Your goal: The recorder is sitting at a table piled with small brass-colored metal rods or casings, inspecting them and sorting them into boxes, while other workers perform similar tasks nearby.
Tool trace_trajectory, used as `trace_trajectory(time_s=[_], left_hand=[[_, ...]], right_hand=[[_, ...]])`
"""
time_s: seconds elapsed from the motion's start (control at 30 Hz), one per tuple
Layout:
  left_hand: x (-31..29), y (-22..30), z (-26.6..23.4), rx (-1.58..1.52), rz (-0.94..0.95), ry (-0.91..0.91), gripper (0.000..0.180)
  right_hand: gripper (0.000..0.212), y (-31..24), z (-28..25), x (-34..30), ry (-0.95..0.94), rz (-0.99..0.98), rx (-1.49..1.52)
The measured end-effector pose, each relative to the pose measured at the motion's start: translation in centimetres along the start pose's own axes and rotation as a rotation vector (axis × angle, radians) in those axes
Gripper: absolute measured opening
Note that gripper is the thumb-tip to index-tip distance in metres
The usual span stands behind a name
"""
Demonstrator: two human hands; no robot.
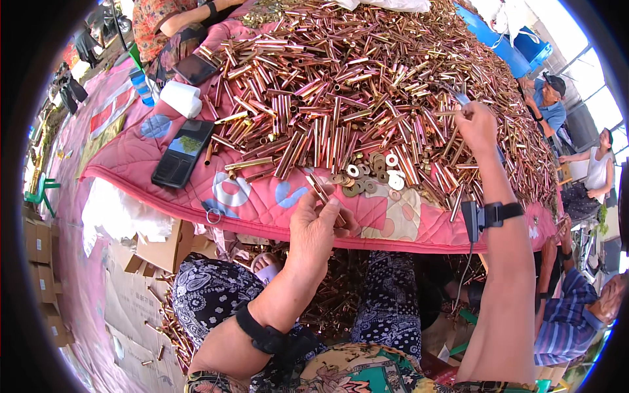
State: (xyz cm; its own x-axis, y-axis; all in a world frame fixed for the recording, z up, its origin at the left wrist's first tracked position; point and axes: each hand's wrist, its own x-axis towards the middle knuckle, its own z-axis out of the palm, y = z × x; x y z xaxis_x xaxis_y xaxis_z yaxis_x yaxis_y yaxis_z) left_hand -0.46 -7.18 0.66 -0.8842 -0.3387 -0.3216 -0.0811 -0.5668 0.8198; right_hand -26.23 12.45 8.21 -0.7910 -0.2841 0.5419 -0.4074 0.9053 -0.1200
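My left hand (318, 219) is closed around a copper-coloured metal tube (317, 186) at the near edge of the pink quilted cover (265, 196). Farther off and to the right, my right hand (477, 128) pinches over a large heap of similar loose tubes (367, 72). A pale, silvery-blue piece (462, 98) juts from its fingertips, too small and blurred to name. Just beyond my left hand lie flat brass-coloured washers (354, 187) and a few white rings (396, 180).
Left of the heap lie a black phone (183, 153), a second dark phone (195, 69) and a white cup (181, 98). Cardboard boxes (40, 262) stand at far left. A person in a patterned top (154, 23) sits across; others (580, 314) sit along the right.
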Motion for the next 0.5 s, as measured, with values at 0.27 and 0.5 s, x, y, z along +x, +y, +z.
trace_trajectory(time_s=[0.27, 0.5], left_hand=[[0.1, -0.7, -0.3, -0.059, 0.001, 0.09, 0.022], [-0.5, -0.3, 0.2, -0.014, -0.04, 0.076, 0.02]], right_hand=[[0.013, -5.8, -2.4, -9.2, -0.521, 0.257, 1.086], [0.022, -7.4, -1.6, -11.9, -0.697, -0.46, 0.228]])
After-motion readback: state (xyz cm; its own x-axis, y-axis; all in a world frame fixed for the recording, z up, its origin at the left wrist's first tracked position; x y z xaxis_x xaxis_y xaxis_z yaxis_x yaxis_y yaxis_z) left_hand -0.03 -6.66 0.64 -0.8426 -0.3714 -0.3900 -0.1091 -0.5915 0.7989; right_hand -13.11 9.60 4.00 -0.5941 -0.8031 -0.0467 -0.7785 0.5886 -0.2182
